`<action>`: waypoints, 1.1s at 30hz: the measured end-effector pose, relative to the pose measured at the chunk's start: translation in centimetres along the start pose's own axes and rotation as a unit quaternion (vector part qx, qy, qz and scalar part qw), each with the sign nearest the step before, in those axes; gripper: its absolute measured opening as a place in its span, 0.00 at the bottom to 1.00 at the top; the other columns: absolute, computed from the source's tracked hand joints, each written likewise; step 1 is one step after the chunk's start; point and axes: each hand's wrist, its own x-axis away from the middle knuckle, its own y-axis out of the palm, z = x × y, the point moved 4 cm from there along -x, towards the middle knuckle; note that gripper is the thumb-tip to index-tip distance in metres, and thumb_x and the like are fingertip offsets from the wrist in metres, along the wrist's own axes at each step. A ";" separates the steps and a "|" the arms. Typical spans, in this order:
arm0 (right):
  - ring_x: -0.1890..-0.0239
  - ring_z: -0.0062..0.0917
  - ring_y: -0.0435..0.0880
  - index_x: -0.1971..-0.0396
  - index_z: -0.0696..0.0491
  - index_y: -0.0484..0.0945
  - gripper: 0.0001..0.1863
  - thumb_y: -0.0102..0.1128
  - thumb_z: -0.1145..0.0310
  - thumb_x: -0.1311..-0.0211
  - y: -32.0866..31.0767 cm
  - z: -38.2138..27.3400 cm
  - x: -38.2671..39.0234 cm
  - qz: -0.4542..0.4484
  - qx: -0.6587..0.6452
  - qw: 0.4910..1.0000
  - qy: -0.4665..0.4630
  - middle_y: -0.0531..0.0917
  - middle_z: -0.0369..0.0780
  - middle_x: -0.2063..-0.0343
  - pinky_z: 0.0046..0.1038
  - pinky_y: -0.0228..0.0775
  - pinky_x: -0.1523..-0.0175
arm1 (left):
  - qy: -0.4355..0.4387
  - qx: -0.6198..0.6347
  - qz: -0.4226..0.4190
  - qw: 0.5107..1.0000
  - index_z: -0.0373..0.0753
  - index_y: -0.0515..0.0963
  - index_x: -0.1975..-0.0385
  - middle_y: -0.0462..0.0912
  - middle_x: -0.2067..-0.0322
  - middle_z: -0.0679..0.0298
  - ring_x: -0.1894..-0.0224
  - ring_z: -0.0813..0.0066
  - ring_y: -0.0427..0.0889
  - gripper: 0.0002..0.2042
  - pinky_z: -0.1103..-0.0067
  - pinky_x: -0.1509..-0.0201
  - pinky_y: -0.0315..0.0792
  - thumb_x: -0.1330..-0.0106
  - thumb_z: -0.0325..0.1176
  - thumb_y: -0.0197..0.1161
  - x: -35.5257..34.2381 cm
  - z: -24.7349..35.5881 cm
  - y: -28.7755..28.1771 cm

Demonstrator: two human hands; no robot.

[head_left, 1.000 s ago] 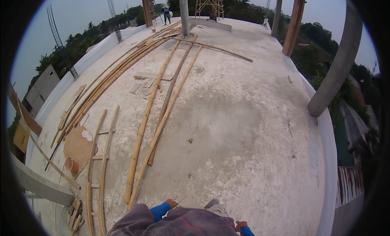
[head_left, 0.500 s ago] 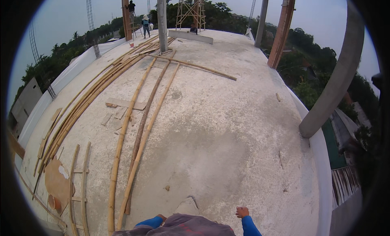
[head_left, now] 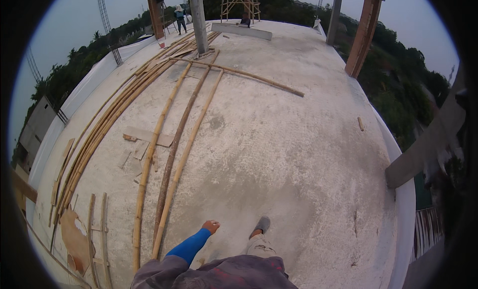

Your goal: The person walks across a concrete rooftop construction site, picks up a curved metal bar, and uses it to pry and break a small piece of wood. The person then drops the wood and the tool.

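My left hand (head_left: 211,227) swings forward over the concrete floor (head_left: 284,179), its fingers curled in and nothing visible in them. A blue sleeve (head_left: 190,245) covers that forearm. My right hand is out of view. Nearest to the left hand lie three long poles: a thick bamboo pole (head_left: 141,202), a darker brown pole (head_left: 170,169) and a thinner pale pole (head_left: 185,162). They run away from me along the floor, apart from the hand. One of my feet, in a grey shoe (head_left: 262,224), is stepping ahead.
A bundle of bamboo poles (head_left: 107,132) lies farther left, near a wooden ladder-like frame (head_left: 103,234). Another pole (head_left: 259,80) lies crosswise ahead. A concrete column (head_left: 198,22) rises beyond; a low parapet (head_left: 398,239) edges the right. Several people are far off, one a standing person (head_left: 180,19).
My left hand has swung forward into full view, while my right hand has dropped out of sight. The shoe has come forward. The view has shifted, and far things sit higher.
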 end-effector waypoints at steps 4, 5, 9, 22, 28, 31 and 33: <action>0.71 0.39 0.86 0.60 0.66 0.79 0.21 0.63 0.60 0.40 -8.2 -18.4 -4.6 0.007 -0.112 0.994 -0.015 0.85 0.50 0.65 0.39 0.78 0.70 | -0.232 -0.144 -0.204 0.940 0.42 0.82 0.52 0.82 0.50 0.56 0.53 0.55 0.83 0.21 0.66 0.47 0.76 0.34 0.51 0.54 -5.3 -0.7 1.5; 0.71 0.39 0.86 0.60 0.66 0.79 0.21 0.63 0.60 0.40 -10.4 -23.9 -5.8 0.008 -0.161 0.986 -0.031 0.85 0.50 0.65 0.39 0.78 0.70 | -0.115 -0.250 -0.203 0.940 0.42 0.82 0.52 0.83 0.51 0.57 0.53 0.56 0.83 0.21 0.65 0.48 0.76 0.33 0.50 0.54 -7.7 0.2 0.9; 0.72 0.34 0.86 0.57 0.66 0.78 0.23 0.61 0.59 0.39 -21.2 -48.8 -9.3 0.061 -0.007 0.977 -0.203 0.84 0.47 0.69 0.34 0.79 0.71 | 0.078 -0.348 -0.159 0.920 0.42 0.82 0.53 0.84 0.53 0.59 0.52 0.58 0.83 0.20 0.65 0.50 0.78 0.32 0.49 0.51 -13.5 2.4 -0.4; 0.73 0.33 0.86 0.62 0.65 0.81 0.20 0.61 0.60 0.38 -23.1 -98.9 -17.8 0.069 -0.051 0.982 -0.165 0.85 0.45 0.72 0.34 0.78 0.69 | 0.087 -0.537 -0.325 0.774 0.51 0.74 0.40 0.80 0.45 0.62 0.47 0.60 0.81 0.18 0.70 0.48 0.78 0.27 0.42 0.49 -57.9 24.5 -20.6; 0.70 0.32 0.87 0.60 0.62 0.82 0.22 0.62 0.55 0.42 -19.3 -107.5 -19.1 0.014 0.103 0.979 -0.174 0.86 0.45 0.69 0.35 0.79 0.64 | -0.054 0.003 -0.029 0.998 0.41 0.84 0.55 0.83 0.53 0.51 0.50 0.51 0.80 0.22 0.63 0.44 0.73 0.37 0.53 0.59 -82.4 42.0 -40.8; 0.70 0.33 0.87 0.61 0.61 0.83 0.23 0.63 0.55 0.43 -18.0 -113.0 -22.9 -0.011 0.102 0.990 -0.097 0.86 0.45 0.69 0.35 0.79 0.63 | 0.005 -0.007 0.048 0.999 0.40 0.84 0.55 0.86 0.61 0.52 0.57 0.55 0.83 0.21 0.64 0.52 0.76 0.37 0.50 0.60 -94.3 49.6 -47.4; 0.70 0.33 0.87 0.62 0.61 0.83 0.23 0.63 0.54 0.44 -18.4 -117.9 -26.4 -0.022 0.133 0.988 -0.082 0.86 0.45 0.70 0.35 0.79 0.63 | -0.009 0.027 0.066 0.997 0.39 0.84 0.55 0.86 0.64 0.54 0.61 0.58 0.85 0.21 0.65 0.57 0.77 0.37 0.49 0.60 -100.7 51.9 -48.8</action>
